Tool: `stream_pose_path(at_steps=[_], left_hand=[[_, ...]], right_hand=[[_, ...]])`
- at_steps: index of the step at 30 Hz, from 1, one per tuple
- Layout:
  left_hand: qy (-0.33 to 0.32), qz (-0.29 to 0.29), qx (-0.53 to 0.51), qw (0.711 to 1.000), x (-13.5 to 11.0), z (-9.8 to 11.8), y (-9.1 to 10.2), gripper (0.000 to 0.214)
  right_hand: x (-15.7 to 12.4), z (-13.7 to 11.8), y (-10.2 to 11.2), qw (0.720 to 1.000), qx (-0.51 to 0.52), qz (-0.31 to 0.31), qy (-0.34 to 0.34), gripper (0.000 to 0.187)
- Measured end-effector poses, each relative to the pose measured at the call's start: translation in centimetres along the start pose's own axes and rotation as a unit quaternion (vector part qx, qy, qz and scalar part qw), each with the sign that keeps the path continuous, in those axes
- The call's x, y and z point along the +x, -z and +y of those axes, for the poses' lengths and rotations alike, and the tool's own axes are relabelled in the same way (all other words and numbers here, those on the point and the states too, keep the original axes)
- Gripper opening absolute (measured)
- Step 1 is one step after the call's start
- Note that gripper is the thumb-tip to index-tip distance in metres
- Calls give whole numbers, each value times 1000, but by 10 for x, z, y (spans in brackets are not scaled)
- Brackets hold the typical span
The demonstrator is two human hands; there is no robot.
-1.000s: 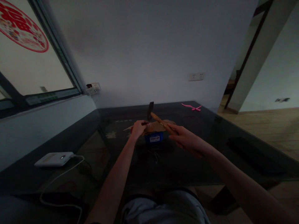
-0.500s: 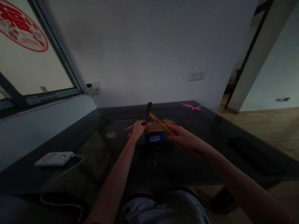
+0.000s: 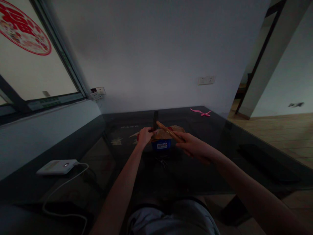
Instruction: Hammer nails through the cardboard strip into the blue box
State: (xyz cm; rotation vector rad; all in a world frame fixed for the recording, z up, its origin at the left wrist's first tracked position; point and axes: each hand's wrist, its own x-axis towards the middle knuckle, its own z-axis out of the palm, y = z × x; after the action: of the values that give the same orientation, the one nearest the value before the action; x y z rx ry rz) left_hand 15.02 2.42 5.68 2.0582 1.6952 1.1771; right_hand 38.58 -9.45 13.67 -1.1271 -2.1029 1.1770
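My right hand is closed round the wooden handle of a hammer. The hammer's dark head stands just above the fingertips of my left hand. Those fingers are pinched together at the left part of a brown, cardboard-like sheet; what they hold is too small and dark to make out. Under the sheet sits a blue box with a white label. Several thin, nail-like pieces lie on the table in front of the box.
The dark table meets the wall at the back. A white power bank with a white cable lies at left. A pink ribbon is at the far right corner, and a dark flat object lies near the right edge.
The hammer's head has come down a little towards the fingers of my left hand. My left hand and the blue box stay about where they were.
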Motion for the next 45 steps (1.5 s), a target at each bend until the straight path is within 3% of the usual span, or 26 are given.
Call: stream_pose_path(at_steps=[8,16,45], left_hand=[[-4,-5,-25,1000,-1,1,1,16],[9,-7,1,1000,-1,2,1,17],[19,-22,3,1000,0,3,1,17]], right_hand=[[-3,-6,2,1000,5,25,12,63],[-1,0,-2,1000,14,12,-11,61],[-6,0,2,999,43,23,11,60]])
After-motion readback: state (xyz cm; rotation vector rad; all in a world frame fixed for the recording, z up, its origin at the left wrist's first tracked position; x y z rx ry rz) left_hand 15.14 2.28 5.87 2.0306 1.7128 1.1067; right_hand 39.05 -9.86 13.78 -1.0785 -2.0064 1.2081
